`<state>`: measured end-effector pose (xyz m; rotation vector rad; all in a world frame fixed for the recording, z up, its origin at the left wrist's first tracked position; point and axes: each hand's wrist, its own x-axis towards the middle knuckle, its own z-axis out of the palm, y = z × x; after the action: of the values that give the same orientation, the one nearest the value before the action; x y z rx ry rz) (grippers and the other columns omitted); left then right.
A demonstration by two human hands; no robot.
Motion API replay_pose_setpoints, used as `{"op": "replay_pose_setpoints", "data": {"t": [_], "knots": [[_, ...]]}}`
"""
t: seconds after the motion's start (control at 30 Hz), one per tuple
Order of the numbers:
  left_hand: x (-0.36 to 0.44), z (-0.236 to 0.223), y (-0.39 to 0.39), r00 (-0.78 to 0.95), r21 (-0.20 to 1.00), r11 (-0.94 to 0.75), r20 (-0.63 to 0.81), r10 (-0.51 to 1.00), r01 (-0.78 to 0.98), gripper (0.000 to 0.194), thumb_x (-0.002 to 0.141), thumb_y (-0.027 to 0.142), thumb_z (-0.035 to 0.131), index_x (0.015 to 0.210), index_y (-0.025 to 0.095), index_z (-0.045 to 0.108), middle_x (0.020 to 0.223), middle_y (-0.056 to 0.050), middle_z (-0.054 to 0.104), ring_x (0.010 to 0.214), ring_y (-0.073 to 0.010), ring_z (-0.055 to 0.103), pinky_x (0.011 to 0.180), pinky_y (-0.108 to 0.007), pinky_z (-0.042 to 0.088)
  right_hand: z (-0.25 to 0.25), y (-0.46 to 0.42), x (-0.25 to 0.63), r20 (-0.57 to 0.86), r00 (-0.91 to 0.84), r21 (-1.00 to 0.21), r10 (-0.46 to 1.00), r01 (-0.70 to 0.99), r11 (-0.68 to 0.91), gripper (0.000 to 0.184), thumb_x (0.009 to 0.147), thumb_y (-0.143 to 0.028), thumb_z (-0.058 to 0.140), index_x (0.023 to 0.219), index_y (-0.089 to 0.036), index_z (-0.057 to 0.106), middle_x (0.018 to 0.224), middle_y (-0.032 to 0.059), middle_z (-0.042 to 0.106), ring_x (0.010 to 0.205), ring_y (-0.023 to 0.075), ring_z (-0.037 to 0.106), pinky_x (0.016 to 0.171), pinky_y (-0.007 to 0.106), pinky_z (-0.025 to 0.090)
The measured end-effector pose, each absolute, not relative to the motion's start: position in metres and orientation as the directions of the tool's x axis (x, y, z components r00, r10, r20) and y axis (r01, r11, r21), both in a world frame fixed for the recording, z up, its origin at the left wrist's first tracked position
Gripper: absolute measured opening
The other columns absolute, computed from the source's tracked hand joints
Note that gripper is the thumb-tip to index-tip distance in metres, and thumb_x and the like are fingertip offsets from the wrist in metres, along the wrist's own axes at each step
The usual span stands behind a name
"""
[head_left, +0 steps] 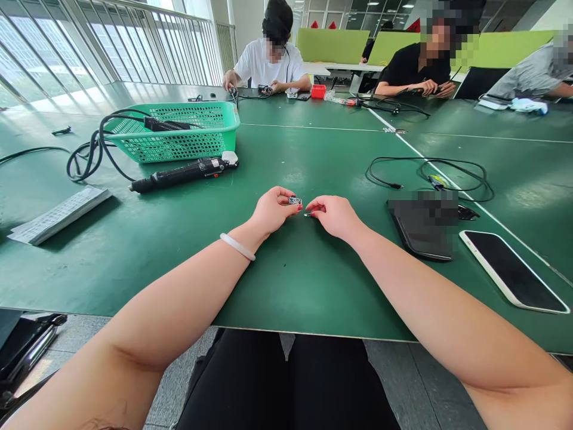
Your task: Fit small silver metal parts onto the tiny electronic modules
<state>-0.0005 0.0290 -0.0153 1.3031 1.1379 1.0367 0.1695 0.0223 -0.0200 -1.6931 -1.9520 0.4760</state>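
Observation:
Between the thumb and fingers of my left hand point(274, 210) is a small flat part point(295, 201), dark with pale, metallic-looking details; its exact kind is too small to tell. My right hand point(333, 214) is closed in a pinch just to the right of it. A tiny light-coloured piece point(307, 215) sticks out at its fingertips, too small to name. The two hands are close together but apart, low over the green table point(286, 280). A white band circles my left wrist.
A green plastic basket point(179, 140) with a black cable stands at the back left, a black electric screwdriver point(185, 173) before it. Left lies a stack of paper point(60, 215). Right are a black case point(423, 230), a phone point(513, 269) and a coiled cable point(456, 170). Several people sit across.

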Motion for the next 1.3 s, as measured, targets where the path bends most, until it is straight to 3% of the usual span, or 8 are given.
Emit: {"op": "replay_pose_setpoints", "data": {"t": [0.2,0.37,0.53,0.63,0.93,1.17,1.3], "knots": [[0.0,-0.016,0.03,0.174,0.998,0.019,-0.028,0.984,0.054,0.028,0.068,0.009,0.074,0.086,0.016,0.054,0.077,-0.002,0.069,0.067,-0.0121,0.062,0.072,-0.031,0.049,-0.017,0.021,0.171,0.281,-0.112,-0.528,0.953,0.811,0.252,0.016,0.081,-0.015,0.06,0.088,-0.02,0.073,0.08,0.0025,0.07,0.072,0.015,0.061,0.07,0.03,0.048],[0.0,-0.014,0.028,0.163,0.998,0.019,-0.028,0.986,0.055,0.027,0.067,0.007,0.073,0.085,0.016,0.054,0.076,-0.002,0.068,0.067,-0.0123,0.062,0.072,-0.032,0.049,-0.027,0.026,0.173,0.254,-0.255,-0.374,0.933,0.864,0.338,0.019,0.083,-0.017,0.06,0.097,-0.021,0.072,0.094,0.005,0.066,0.085,0.0173,0.059,0.072,0.03,0.045],[0.001,-0.011,0.027,0.152,0.998,0.031,-0.038,0.988,0.046,0.029,0.065,0.006,0.076,0.083,0.016,0.055,0.072,-0.001,0.068,0.062,-0.0115,0.061,0.072,-0.033,0.049,-0.027,0.032,0.175,0.221,-0.256,-0.343,0.941,0.883,0.321,0.009,0.084,-0.024,0.063,0.081,-0.021,0.07,0.083,0.0025,0.062,0.077,0.0159,0.055,0.068,0.03,0.041],[0.001,-0.012,0.028,0.159,0.998,0.026,-0.035,0.987,0.059,0.028,0.066,0.007,0.075,0.084,0.016,0.055,0.073,-0.002,0.068,0.063,-0.0118,0.061,0.073,-0.033,0.049,-0.025,0.033,0.176,0.203,-0.255,-0.338,0.946,0.888,0.312,0.016,0.085,-0.028,0.062,0.073,-0.019,0.067,0.081,0.0021,0.061,0.075,0.0151,0.054,0.067,0.029,0.04],[-0.001,-0.016,0.03,0.16,0.997,0.01,-0.022,0.987,0.076,0.031,0.064,0.013,0.078,0.084,0.017,0.055,0.073,-0.001,0.068,0.066,-0.0127,0.062,0.072,-0.032,0.049,-0.03,0.033,0.175,0.25,-0.284,-0.223,0.926,0.914,0.34,0.018,0.09,-0.023,0.054,0.078,-0.018,0.066,0.089,0.0059,0.063,0.085,0.0185,0.056,0.068,0.031,0.04],[0.0,-0.015,0.028,0.164,0.997,0.005,-0.016,0.986,0.071,0.027,0.068,0.013,0.075,0.084,0.017,0.053,0.069,0.0,0.066,0.063,-0.0115,0.061,0.07,-0.031,0.049,-0.027,0.032,0.176,0.225,-0.261,-0.384,0.939,0.862,0.332,0.012,0.084,-0.02,0.059,0.081,-0.022,0.071,0.086,0.0017,0.065,0.078,0.0154,0.056,0.068,0.029,0.042],[0.0,-0.015,0.028,0.171,0.995,-0.007,-0.011,0.985,0.104,0.026,0.069,0.012,0.073,0.085,0.017,0.054,0.071,-0.001,0.067,0.063,-0.012,0.061,0.07,-0.032,0.049,-0.032,0.037,0.175,0.225,-0.264,-0.373,0.938,0.866,0.333,0.014,0.084,-0.018,0.056,0.078,-0.02,0.069,0.086,0.0027,0.064,0.078,0.0152,0.056,0.069,0.029,0.041]]}}
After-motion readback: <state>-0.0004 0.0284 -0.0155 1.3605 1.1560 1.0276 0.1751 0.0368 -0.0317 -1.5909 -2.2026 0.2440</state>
